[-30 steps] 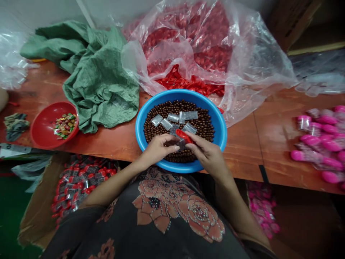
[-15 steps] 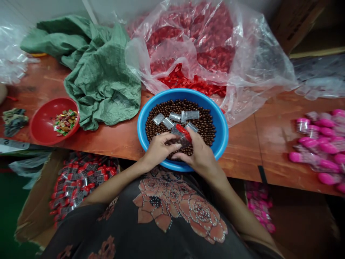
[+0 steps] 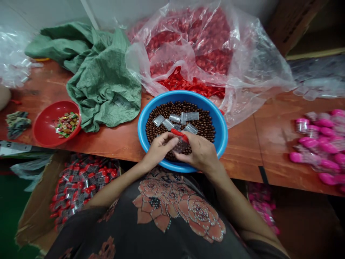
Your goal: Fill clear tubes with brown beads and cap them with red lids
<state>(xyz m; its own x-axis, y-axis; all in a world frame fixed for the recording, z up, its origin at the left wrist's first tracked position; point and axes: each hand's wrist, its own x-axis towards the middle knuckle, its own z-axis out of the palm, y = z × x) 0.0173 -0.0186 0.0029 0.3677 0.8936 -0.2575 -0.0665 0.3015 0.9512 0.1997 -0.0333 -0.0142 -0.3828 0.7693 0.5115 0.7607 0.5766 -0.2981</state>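
Over a blue basin (image 3: 225, 135) of small brown balls (image 3: 207, 122), both my hands are closed round one small clear plastic container (image 3: 181, 146). My left hand (image 3: 160, 146) grips its left side, thumb across the front. A red cap (image 3: 179, 135) sits at the container's top, pinched by the fingers of my right hand (image 3: 201, 149), whose thumb is lower down. Whether the cap is fully seated I cannot tell. Several empty-looking clear containers (image 3: 191, 116) lie on the balls just beyond my fingers.
Behind the basin lies a clear plastic bag (image 3: 248, 64) of red caps (image 3: 188, 84). Leftward are a green woven sack (image 3: 107, 86) and a red bowl (image 3: 40, 124) with wrapped pieces. Pink-capped containers (image 3: 326, 144) lie right. Below the table edge, a carton (image 3: 33, 205) holds red-capped containers (image 3: 81, 183).
The red cap and container have tilted and sunk slightly between my hands. My left thumb has moved up against the container, and my right fingers have closed further over the cap.
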